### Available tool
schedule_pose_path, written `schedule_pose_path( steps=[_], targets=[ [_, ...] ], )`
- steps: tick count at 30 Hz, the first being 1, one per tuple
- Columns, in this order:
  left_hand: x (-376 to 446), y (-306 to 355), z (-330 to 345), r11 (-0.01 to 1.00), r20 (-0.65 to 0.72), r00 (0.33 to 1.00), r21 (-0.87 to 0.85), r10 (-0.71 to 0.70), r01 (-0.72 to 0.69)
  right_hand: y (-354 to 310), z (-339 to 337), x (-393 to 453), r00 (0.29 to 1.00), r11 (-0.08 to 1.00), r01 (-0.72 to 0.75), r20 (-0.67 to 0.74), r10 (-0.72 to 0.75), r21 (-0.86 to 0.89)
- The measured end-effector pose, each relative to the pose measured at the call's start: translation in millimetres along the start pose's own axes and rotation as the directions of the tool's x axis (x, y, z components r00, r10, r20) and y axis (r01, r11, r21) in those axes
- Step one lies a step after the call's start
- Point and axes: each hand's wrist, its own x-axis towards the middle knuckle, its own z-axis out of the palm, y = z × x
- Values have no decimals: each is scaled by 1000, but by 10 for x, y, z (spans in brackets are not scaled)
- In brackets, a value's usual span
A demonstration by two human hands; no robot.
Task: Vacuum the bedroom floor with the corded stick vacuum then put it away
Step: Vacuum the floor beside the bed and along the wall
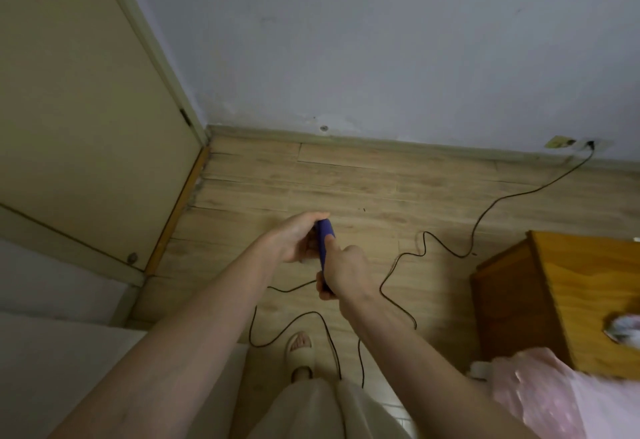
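The purple vacuum handle (325, 235) stands out in front of me over the wooden floor (346, 182). My left hand (298, 238) holds its upper end, fingers curled round it. My right hand (343, 270) grips the handle lower down, forefinger laid along it. The rest of the vacuum is hidden behind my hands. Its black cord (446, 241) snakes in loops across the floor to a plug in a wall socket (590, 143) at the right.
A cream door (86, 109) stands at the left, the grey wall (381, 40) ahead. A wooden bedside cabinet (568, 296) and pink bedding (547, 393) are at the right. My slippered foot (300, 348) stands between cord loops. White furniture (52, 352) fills the lower left.
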Motion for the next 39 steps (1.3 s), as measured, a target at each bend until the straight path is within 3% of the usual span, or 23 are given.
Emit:
schedule_pose_path(
  steps=[9,17,23,28,39],
  targets=[
    [436,315,-267,999,-3,999,-39,-34,34,-35,318,609,998,994,-55,18,54,94],
    [1061,925,-555,996,-91,996,-88,-12,4,-432,675,1541,999,998,-35,20,34,47],
    [1588,1318,-646,994,-82,996,-108,-22,13,-633,736,2208,999,999,-42,2,42,28],
    [1920,1488,-679,989,-69,995,-137,-66,56,-711,720,2628,998,994,-56,0,56,-93],
    [2084,1548,-497,993,-58,997,-111,-45,39,-719,485,2758,1000,988,-28,-17,25,-149]
  ],
)
